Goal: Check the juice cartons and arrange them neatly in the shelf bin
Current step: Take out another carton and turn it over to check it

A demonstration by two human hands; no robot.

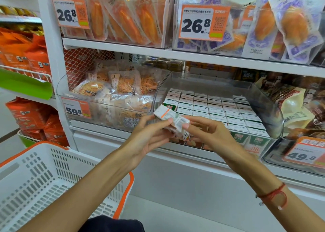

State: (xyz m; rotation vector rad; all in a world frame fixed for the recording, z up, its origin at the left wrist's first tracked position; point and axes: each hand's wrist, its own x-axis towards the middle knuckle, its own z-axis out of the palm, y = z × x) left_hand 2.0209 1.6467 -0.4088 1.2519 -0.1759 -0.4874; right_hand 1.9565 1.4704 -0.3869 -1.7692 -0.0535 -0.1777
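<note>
two hands (177,131) on carton (171,120) | bin (267,101) | shelf (175,55)

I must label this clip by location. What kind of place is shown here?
Most likely a shop aisle: orange price tags on the shelves, clear bins of packaged snacks and juice cartons, and a white shopping basket beside the person.
</note>
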